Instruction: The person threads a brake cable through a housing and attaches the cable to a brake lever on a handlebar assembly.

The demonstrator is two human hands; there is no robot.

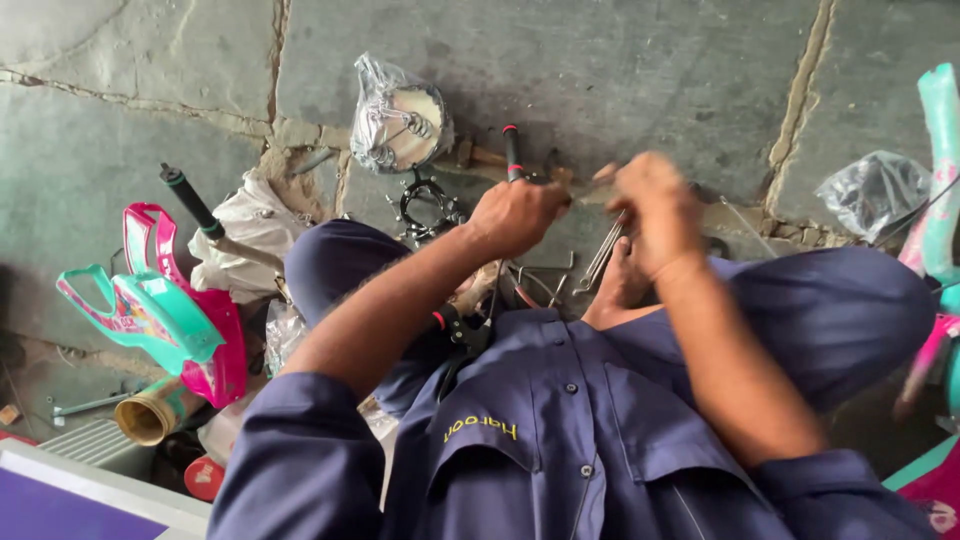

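Note:
I sit on a stone floor (620, 70) in a dark blue work shirt and trousers. My left hand (515, 212) is closed around a small metal part (590, 190) held out in front of me. My right hand (655, 205) is blurred and closed on the other end of the same part, touching the left hand. Below the hands, thin metal rods (603, 255) lie near my bare foot (620, 285). A black tool with a red band (512, 152) lies just behind the left hand.
A clear bag holding a round metal piece (398, 120) lies ahead. Pink and teal plastic chain guards (165, 315) rest at left with a black handle (190, 200), a white cloth (250, 235) and a cardboard tube (150, 412). A teal bicycle frame (940, 180) and crumpled plastic (875, 190) are at right.

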